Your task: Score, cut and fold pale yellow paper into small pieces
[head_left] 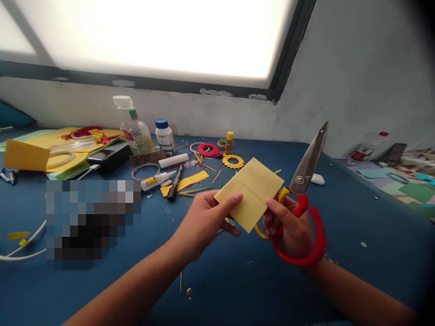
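A pale yellow piece of paper (251,181), marked with an angled pencil line, is held up over the blue table. My left hand (212,210) grips its left corner, thumb on top and fingers beneath. At the paper's right edge, the thumb of my right hand (288,222) presses on it. That same hand carries scissors (304,167) with red and yellow handles, their loops around the fingers. The blades look closed and point up, away from the paper. Some right-hand fingers are hidden behind the handles and paper.
Behind the hands lie a yellow paper ring (233,161), a red paper ring (208,150), a glue stick (229,141), a black marker (175,182) and a glue bottle (158,180). A clear bottle (136,131) and a blue-capped bottle (165,136) stand near the wall. Paper scraps litter the blue table (346,280).
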Motion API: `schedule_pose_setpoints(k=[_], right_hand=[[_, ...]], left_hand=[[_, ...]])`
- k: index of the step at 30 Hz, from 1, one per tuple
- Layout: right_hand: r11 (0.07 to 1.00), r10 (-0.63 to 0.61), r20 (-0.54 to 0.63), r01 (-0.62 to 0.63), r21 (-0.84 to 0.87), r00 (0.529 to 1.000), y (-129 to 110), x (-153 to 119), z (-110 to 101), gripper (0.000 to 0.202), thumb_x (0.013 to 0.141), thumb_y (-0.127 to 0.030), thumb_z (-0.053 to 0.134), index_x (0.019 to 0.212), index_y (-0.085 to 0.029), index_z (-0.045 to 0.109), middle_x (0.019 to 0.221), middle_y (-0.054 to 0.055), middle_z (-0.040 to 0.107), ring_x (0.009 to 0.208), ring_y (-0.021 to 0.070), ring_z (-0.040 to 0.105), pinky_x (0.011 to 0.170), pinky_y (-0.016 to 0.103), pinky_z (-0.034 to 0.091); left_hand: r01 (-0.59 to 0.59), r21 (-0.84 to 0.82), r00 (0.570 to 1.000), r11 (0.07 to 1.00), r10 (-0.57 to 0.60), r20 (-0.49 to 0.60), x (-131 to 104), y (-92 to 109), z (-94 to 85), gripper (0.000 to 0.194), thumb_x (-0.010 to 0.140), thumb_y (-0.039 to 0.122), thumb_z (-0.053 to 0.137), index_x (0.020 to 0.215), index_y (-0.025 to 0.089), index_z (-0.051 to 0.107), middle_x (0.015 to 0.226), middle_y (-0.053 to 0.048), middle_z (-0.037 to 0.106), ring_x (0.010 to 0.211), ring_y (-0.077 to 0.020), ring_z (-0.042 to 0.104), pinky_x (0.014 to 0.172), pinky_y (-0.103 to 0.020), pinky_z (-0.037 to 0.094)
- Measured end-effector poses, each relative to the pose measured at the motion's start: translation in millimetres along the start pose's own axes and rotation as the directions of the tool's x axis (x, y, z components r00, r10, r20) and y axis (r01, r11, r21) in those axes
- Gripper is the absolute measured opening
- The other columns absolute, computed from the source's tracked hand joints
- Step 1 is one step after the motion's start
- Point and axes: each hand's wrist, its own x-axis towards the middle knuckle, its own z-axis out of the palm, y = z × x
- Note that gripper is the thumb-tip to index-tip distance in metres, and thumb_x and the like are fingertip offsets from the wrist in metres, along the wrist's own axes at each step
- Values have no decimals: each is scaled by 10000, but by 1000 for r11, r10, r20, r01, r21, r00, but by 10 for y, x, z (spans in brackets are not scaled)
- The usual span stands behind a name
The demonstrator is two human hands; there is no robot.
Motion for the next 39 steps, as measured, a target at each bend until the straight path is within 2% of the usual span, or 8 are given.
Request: schedule_pose_setpoints(k=[5,12,17,21,26,31,33,39], right_hand=[[996,-24,-71,18,-83,997,-28,53,-39,273,707,-392,653,602,-215,473,369,-60,456,287,82,425,290,198,369],[998,4,-90,-10,-67,996,-34,69,-46,265,696,-389,664,613,-219,478,391,-60,462,294,74,427,304,197,373],[999,-18,-58,16,-32,998,-21,47,-21,281,684,-379,679,613,-204,471,420,-63,473,298,62,411,289,189,363],[1000,-7,-18,7,-9,1000,16,9,17,299,705,-385,672,587,-193,474,439,-61,475,300,47,400,294,178,361],[999,-36,-41,36,-3,999,65,-37,12,278,761,-354,642,594,-196,485,442,-60,464,336,53,409,332,182,365],[999,-26,23,26,-32,999,100,-70,-30,288,812,-342,625,597,-188,512,440,-52,455,380,62,434,377,184,371],[1000,-11,40,12,-17,999,109,-74,-39,294,811,-386,621,618,-188,523,451,-52,453,373,62,425,369,186,358],[998,60,209,-66,22,976,177,-47,-81,526,766,-717,442,714,-198,510,548,-62,375,393,59,329,379,207,292]], left_hand=[[120,71,981,990,-129,145,-11,39,-30,223,684,258,773,870,146,727,756,-43,702,693,-132,652,501,-147,510],[124,64,976,990,-133,170,-6,25,-31,208,716,253,752,905,169,726,776,-35,707,697,-116,656,520,-144,516],[15,-4,1000,1000,-15,2,9,-20,-10,178,750,259,721,894,155,719,808,-44,705,698,-121,641,523,-166,538],[-75,-73,992,994,67,-108,-11,-69,32,215,769,304,704,941,175,714,873,-46,703,722,-115,638,535,-149,531],[-26,-112,998,993,21,-52,-55,-135,135,209,757,274,711,935,165,715,845,-53,698,674,-117,637,518,-165,530],[-35,-129,999,991,29,-45,-60,-184,178,148,768,262,701,860,148,722,726,-32,686,616,-106,635,501,-159,523],[-63,-114,995,992,53,-87,-52,-182,164,134,755,259,713,809,137,722,680,-27,680,590,-101,629,490,-156,521],[-213,-78,952,974,189,-241,-38,-70,57,142,714,274,750,741,141,707,608,-13,684,538,-98,632,484,-156,528]])
